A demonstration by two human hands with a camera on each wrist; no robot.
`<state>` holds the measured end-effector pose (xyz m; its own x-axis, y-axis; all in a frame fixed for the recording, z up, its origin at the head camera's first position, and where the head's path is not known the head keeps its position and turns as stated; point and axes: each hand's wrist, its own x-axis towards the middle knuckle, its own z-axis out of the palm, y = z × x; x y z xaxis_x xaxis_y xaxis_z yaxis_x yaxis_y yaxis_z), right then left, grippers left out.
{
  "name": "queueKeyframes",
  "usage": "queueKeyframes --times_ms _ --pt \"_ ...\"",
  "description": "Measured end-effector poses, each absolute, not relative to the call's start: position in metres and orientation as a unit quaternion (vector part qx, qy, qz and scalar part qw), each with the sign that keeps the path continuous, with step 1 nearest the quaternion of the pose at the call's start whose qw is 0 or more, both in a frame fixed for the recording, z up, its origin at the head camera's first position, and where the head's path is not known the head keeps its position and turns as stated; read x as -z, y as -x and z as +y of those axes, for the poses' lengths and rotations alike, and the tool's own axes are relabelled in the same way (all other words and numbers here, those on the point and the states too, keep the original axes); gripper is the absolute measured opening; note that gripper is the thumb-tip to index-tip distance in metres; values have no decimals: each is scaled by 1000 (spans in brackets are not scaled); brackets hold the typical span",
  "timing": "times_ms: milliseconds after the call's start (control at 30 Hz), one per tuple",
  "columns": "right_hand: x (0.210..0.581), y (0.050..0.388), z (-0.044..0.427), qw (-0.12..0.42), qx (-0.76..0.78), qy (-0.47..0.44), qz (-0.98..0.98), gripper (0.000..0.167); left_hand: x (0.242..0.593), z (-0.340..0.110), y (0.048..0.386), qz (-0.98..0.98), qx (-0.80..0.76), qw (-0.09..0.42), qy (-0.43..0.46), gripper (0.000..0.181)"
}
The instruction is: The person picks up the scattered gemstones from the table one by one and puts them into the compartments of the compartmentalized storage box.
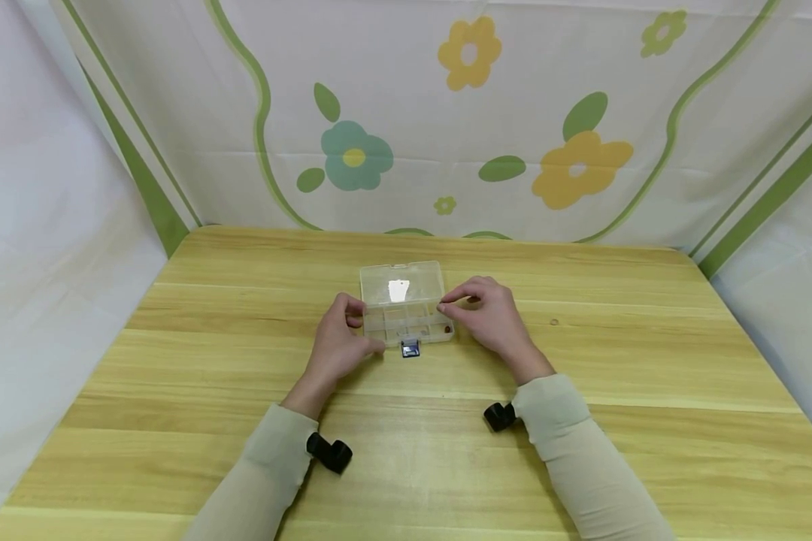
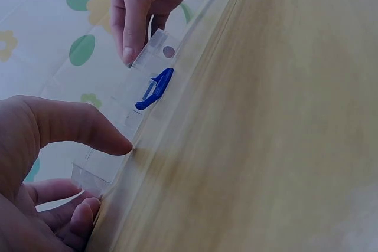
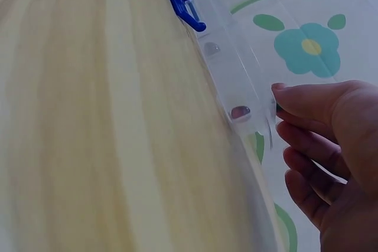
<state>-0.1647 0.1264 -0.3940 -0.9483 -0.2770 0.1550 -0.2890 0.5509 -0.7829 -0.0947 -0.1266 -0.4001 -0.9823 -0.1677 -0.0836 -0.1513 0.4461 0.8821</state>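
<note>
A clear plastic compartment box [image 1: 374, 324] sits on the table with its lid [image 1: 419, 282] raised at the back. Its blue latch [image 1: 410, 349] hangs at the front. My left hand [image 1: 337, 338] holds the box's left end, thumb at the front and fingers along the side. Over the right-hand compartments, my right hand [image 1: 487, 315] pinches a tiny dark piece [image 3: 279, 108] between thumb and index finger; most of it is hidden. A reddish-brown bead [image 3: 240, 113] lies in the front right compartment, and a clear bead [image 3: 211, 48] lies in a neighbouring one.
The wooden table [image 1: 406, 451] spreads around the box. A small pale round thing [image 1: 554, 322] lies on it, right of my right hand. Behind stands a flowered curtain [image 1: 406, 98]. Each sleeve carries a black wrist camera [image 1: 330, 453].
</note>
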Motion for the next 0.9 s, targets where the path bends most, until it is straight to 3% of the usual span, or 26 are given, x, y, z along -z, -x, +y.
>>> queueKeyframes --times_ms 900 --pt "393 158 88 14 -431 -208 -878 7 399 -126 95 -853 514 5 -90 69"
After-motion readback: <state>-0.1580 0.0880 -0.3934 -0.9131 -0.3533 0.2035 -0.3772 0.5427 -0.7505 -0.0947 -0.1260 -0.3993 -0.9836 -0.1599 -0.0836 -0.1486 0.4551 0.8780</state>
